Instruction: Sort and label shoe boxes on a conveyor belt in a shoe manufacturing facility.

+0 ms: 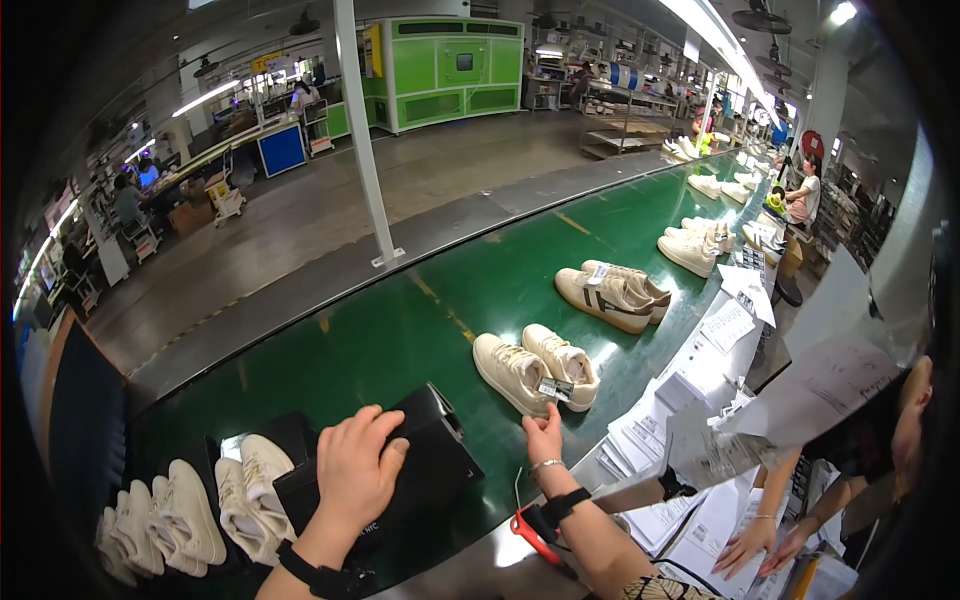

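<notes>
Wears black wristband point(312, 573) on left wrist point(328, 538); thin bracelet point(546, 464), black strap point(564, 504) on right wrist point(552, 482); dark-and-cream patterned sleeve point(665, 589).

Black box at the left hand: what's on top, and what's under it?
On top: the left hand, on the black box. Green work surface shows beyond it; whatever is directly underneath is covered by the box.

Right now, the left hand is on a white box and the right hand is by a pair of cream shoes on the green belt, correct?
Not quite: the head view shows the left hand on a black box, not a white one. The right hand is by a pair of cream shoes on the green belt.
</notes>
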The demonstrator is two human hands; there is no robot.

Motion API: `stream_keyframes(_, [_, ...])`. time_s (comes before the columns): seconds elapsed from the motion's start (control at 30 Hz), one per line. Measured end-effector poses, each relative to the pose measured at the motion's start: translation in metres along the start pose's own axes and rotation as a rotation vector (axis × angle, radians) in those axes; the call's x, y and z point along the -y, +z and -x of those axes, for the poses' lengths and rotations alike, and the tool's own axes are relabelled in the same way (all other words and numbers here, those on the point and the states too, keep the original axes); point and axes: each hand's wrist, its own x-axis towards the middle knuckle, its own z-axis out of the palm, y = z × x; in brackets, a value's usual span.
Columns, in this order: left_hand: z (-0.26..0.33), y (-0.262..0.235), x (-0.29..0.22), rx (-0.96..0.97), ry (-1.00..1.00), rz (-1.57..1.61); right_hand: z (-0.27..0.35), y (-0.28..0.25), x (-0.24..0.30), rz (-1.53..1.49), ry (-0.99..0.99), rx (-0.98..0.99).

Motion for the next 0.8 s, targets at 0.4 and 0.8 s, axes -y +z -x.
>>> stream_keyframes(0.4, [-0.019, 0.024, -0.005, -0.009, 0.042, -0.011, -0.075, 0.001, -0.006, -0.064, 0.139, -0.310])
stream_keyframes(0.8, [-0.008, 0.019, -0.014, -0.029, 0.048, -0.004, -0.063, -0.015, 0.010, -0.188, 0.030, -0.040])
